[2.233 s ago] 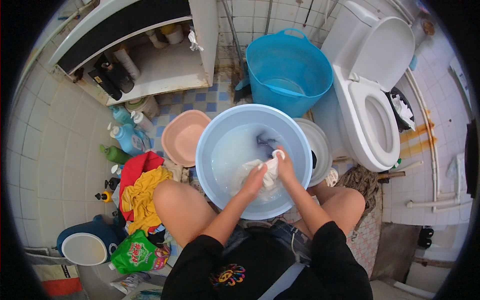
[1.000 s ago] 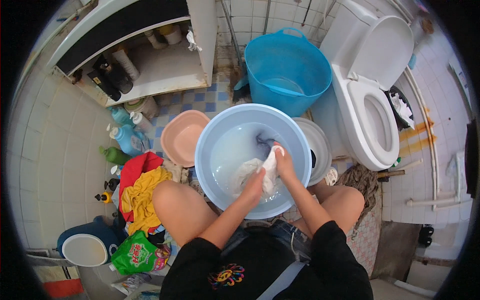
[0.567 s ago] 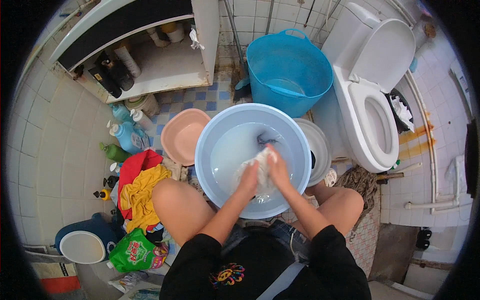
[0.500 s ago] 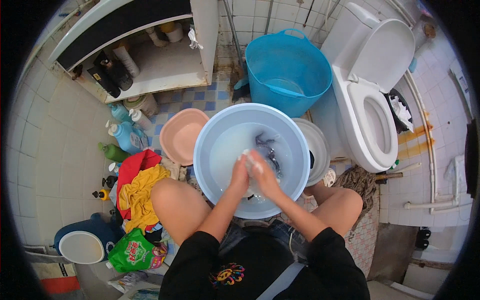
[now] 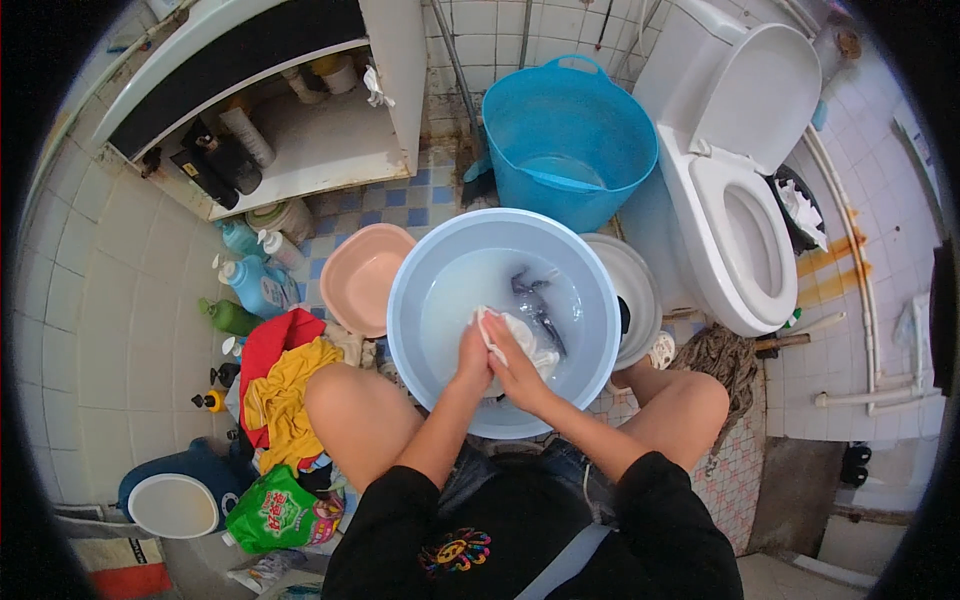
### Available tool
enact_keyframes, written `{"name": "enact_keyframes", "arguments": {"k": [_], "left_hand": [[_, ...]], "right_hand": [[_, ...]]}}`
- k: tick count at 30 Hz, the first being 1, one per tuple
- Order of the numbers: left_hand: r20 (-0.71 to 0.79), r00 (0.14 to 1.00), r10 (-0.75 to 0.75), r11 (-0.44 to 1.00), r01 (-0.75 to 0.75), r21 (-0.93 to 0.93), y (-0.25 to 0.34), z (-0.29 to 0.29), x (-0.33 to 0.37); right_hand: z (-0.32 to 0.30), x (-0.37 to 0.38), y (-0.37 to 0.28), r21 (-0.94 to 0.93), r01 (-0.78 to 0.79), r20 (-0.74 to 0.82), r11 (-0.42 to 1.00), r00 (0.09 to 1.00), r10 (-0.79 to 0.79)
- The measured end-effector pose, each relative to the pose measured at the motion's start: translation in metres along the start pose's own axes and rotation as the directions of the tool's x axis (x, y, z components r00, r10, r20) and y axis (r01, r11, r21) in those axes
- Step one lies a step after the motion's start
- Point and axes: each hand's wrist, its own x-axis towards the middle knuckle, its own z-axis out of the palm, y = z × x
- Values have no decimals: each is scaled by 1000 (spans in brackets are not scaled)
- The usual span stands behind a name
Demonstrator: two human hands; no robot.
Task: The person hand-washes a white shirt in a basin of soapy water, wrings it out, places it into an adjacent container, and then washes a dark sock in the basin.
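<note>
Between my knees stands a light blue basin (image 5: 402,318) of cloudy water. My left hand (image 5: 474,356) and my right hand (image 5: 516,374) press together inside it, closed on a wet white cloth (image 5: 541,352). Part of the cloth bunches between the palms and the rest spreads out to the right of my fingers, at the water. Which piece of clothing it is I cannot tell. Just beyond, a dark piece of fabric (image 5: 538,308) lies partly under the water, apart from my hands.
A pink basin (image 5: 362,275) and several bottles (image 5: 258,288) stand left, above a pile of red and yellow clothes (image 5: 290,400) and a green pouch (image 5: 275,515). A large blue tub (image 5: 570,140), grey basin (image 5: 640,315) and toilet (image 5: 735,235) stand beyond and right.
My hands have moved slightly down in the basin, and more of the white cloth now shows, spread to the right of my fingers. The head view has shifted slightly.
</note>
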Motion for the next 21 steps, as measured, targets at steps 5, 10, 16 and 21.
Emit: {"name": "enact_keyframes", "arguments": {"k": [5,10,16,21], "left_hand": [[204,978,34,994,-55,99,0,19,-26],[160,950,269,844,-313,435,45,19,-35],[525,600,603,89,-705,704,50,2,-11],[660,648,380,36,-724,689,36,14,-20]], "right_hand": [[-43,22,58,139,-327,-203,935,914,350],[-83,36,61,264,-467,-120,844,852,509],[-83,37,9,184,-394,86,901,919,384],[-79,35,9,62,-250,334,966,917,216]]}}
